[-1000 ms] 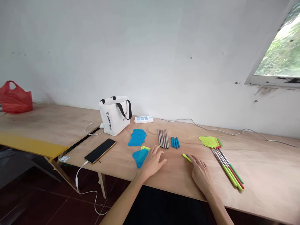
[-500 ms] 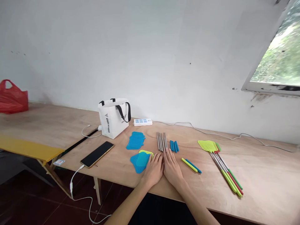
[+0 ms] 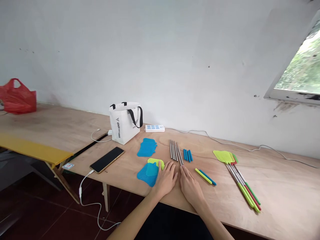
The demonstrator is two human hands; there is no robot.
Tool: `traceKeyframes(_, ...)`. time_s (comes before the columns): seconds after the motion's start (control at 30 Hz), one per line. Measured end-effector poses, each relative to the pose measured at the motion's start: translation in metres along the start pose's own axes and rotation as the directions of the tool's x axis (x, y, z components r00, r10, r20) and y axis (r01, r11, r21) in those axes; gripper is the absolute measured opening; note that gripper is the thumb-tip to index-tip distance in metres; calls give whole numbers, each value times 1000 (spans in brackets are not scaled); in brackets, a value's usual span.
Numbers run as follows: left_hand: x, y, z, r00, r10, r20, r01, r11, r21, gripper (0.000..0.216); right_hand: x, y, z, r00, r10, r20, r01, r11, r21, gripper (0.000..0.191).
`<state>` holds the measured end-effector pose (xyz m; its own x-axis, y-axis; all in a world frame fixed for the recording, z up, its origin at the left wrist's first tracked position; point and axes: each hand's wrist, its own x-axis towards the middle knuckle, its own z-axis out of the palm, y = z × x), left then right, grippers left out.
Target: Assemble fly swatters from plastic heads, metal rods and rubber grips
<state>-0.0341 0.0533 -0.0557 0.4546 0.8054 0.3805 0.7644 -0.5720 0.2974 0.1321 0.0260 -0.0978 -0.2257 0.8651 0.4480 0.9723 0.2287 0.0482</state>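
My left hand [image 3: 166,177] lies low over the table, fingers apart, its thumb touching a yellow-green mesh fly swatter head [image 3: 152,161]. Partly over that head lies a blue fly swatter head [image 3: 145,175]. My right hand [image 3: 190,184] has its fingertips closed on the near end of a metal tube [image 3: 179,154], which slants out from several other metal tubes [image 3: 173,151] side by side. Short blue sleeves [image 3: 188,155] lie right of the tubes. Farther right are a yellow-green handle [image 3: 203,176] and a blue handle [image 3: 208,177].
More blue swatter heads [image 3: 147,147] lie behind my left hand. Assembled fly swatters [image 3: 241,181] rest at right. A phone [image 3: 107,160] on a cable, a white bag [image 3: 125,125] and a power strip [image 3: 154,128] are left and back. A red bag [image 3: 20,98] sits far left.
My right hand has moved slightly right and taken one metal tube by its near end, drawing it nearer. The blue swatter head has shifted left, showing more of the yellow-green one.
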Motion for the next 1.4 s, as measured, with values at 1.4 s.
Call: traceKeyframes(1.4,2,2,-6,999,27,-36,-31,993,-118,21,-103,52,-70,979,39,202,-122,898,422,42)
